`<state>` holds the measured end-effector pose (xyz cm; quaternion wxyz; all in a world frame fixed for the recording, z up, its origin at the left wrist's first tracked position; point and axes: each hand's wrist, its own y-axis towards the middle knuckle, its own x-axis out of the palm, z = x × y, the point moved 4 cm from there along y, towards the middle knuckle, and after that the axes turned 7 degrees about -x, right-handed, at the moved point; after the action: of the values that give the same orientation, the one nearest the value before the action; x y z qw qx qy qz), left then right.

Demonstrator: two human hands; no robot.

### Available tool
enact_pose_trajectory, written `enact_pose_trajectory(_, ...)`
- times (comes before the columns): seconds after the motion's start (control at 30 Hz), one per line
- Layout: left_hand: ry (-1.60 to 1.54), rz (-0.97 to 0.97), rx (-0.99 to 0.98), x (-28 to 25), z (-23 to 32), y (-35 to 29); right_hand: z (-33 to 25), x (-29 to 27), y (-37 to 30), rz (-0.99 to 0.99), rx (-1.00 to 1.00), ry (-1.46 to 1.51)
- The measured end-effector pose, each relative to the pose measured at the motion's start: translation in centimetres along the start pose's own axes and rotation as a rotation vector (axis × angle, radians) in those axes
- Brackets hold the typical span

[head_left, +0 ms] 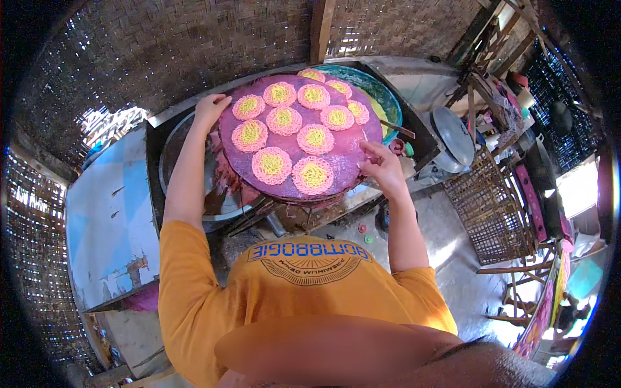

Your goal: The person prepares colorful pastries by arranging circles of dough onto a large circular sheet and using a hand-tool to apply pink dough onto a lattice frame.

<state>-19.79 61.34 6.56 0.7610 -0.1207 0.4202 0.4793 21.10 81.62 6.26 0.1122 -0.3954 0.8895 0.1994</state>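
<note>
A large round pink-purple tray point(349, 143) is in front of me. On it lie several flat, lacy discs of thin strands, each with a pink ring and a yellow centre, such as the lacy disc point(313, 175) near its front edge. At the tray's far-left rim, my left hand point(211, 110) is closed with its fingertips on the edge. My right hand point(383, 165) grips the right rim with thumb and fingers, their undersides hidden. A few discs at the far side partly overlap the view of a green basin point(387, 97) behind.
Beneath the tray at left stands a wide metal basin point(173, 169) in a dark frame. A blue-white panel point(107, 207) is further left. To the right are a metal pot lid point(453, 137) and a woven basket point(490, 207). Woven walls point(194, 52) close off the back.
</note>
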Motion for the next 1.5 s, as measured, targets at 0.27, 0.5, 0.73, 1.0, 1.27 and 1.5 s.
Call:
enact_pose_trajectory(0.27,-0.064,-0.130,0.456,-4.6,9.1,-12.3,1.6,-3.9,-1.8,0.261,0.021,0.044)
enact_pose_trajectory(0.5,-0.018,-0.471,0.642,-2.8,9.5,-19.9,6.4,-6.2,-2.0,0.300,0.146,0.202)
enact_pose_trajectory(0.73,0.045,-0.369,0.666,-2.1,8.9,-19.7,6.9,-7.0,-0.2,0.313,0.175,0.254)
enact_pose_trajectory(1.0,-0.099,-0.210,0.518,-3.8,10.0,-19.8,10.5,-5.6,1.3,0.228,0.310,0.367)
enact_pose_trajectory(1.27,-0.289,0.170,0.041,-2.8,4.5,-22.4,12.0,-0.3,1.4,0.145,0.555,0.699)
enact_pose_trajectory(1.5,0.282,-0.120,-0.474,3.4,-2.4,-25.1,15.7,1.6,3.9,-0.065,0.665,1.066)
